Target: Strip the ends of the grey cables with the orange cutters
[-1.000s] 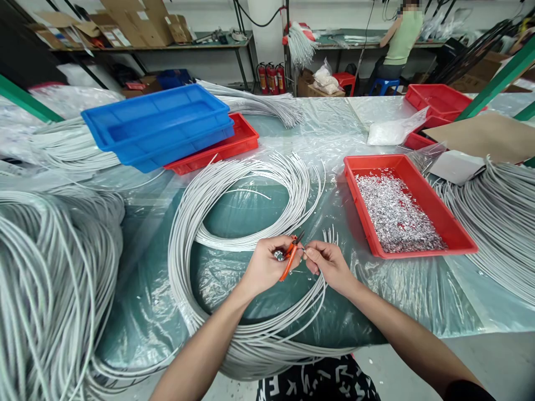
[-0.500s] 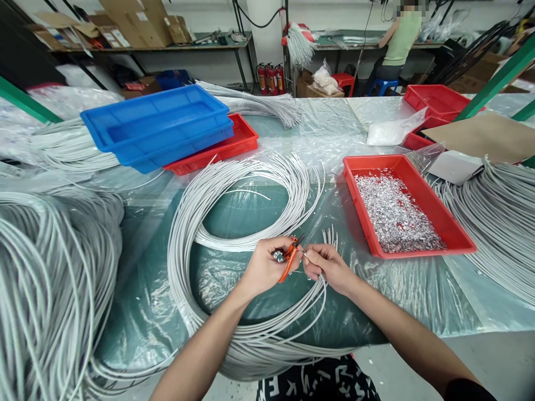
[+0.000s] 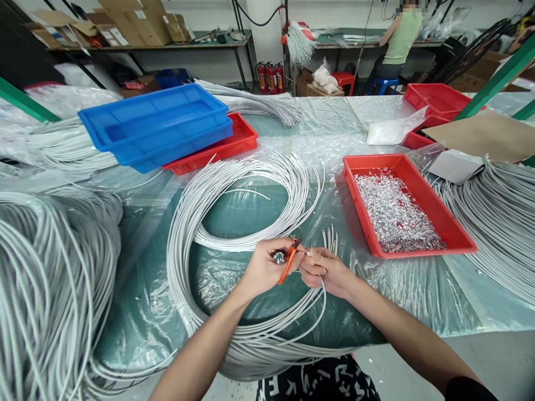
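Note:
My left hand (image 3: pixel 267 266) is wrapped round orange-handled pliers (image 3: pixel 287 264), whose dark tips point up and to the right. Close beside it, my right hand (image 3: pixel 328 271) pinches a grey cable near its end, and its fingertips nearly meet the left ones. Several cable ends (image 3: pixel 330 239) stick up just behind the right hand. Below and around both hands lies a large coil of grey-white cables (image 3: pixel 179 267) on the plastic-covered table (image 3: pixel 359 303). A small silvery piece held in the left hand is too small to name.
A red tray (image 3: pixel 453 236) of small shiny pieces stands to the right. Blue trays (image 3: pixel 156 125) rest partly on a red tray (image 3: pixel 244 136) at the back left. Cable bundles lie at both sides (image 3: pixel 54 278). A person (image 3: pixel 401 42) sits at a far bench.
My right hand's fingers have curled and shifted slightly left around the cable end, closer to the left fingertips. My left hand and the pliers have hardly moved.

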Available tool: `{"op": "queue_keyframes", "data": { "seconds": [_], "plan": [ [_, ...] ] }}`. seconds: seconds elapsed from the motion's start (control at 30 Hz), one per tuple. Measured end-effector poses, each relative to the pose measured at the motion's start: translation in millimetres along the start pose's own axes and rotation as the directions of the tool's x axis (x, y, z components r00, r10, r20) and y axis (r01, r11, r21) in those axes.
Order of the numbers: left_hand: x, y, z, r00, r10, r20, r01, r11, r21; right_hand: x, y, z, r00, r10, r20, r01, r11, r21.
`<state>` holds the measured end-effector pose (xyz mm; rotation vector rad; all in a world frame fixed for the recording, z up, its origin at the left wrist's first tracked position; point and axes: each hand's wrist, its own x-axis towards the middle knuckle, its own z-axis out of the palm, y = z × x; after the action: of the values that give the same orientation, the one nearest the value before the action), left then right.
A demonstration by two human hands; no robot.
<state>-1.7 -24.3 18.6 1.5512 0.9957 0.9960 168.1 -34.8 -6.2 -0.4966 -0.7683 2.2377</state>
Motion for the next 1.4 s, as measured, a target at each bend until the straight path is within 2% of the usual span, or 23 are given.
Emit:
{"op": "queue_keyframes", "data": {
  "seconds": [0.4,0.7,0.87,0.97,1.07,1.2,1.27,1.4],
  "plan": [
    [0.5,-0.3,-1.8,0.999,0.007,-0.047,-0.007,1.0,0.003,1.7,0.9,-3.0,1.0,-0.016,-0.016,0.016,1.0,0.009],
    [3.2,-0.4,-3.3,0.998,-0.01,-0.06,0.012,0.999,0.038,2.6,-0.3,-1.7,0.999,-0.022,-0.033,0.021,0.999,-0.046],
    [4.9,-3.0,-3.4,0.999,-0.028,-0.04,0.029,0.999,0.039,2.2,0.3,-1.5,0.994,-0.056,-0.098,0.047,0.995,-0.086],
    [5.2,-0.2,-4.2,0.998,-0.044,-0.052,0.045,0.999,0.018,2.1,1.8,-2.7,0.978,-0.139,-0.156,0.113,0.98,-0.165],
    [4.8,3.7,-4.7,0.996,-0.063,-0.068,0.063,0.998,-0.007,1.8,3.1,-4.4,0.931,-0.295,-0.215,0.21,0.914,-0.347],
    [4.2,4.9,-4.4,0.996,-0.079,-0.046,0.077,0.996,-0.034,0.1,2.9,-5.7,0.841,-0.497,-0.212,0.278,0.734,-0.619],
    [4.7,4.2,-4.3,0.996,-0.074,-0.04,0.073,0.997,-0.022,-1.0,2.6,-5.8,0.821,-0.538,-0.189,0.286,0.675,-0.68],
    [5.6,3.7,-4.8,0.998,-0.066,-0.021,0.066,0.998,-0.003,-2.1,3.2,-5.9,0.81,-0.563,-0.165,0.297,0.637,-0.712]
  ]
}}
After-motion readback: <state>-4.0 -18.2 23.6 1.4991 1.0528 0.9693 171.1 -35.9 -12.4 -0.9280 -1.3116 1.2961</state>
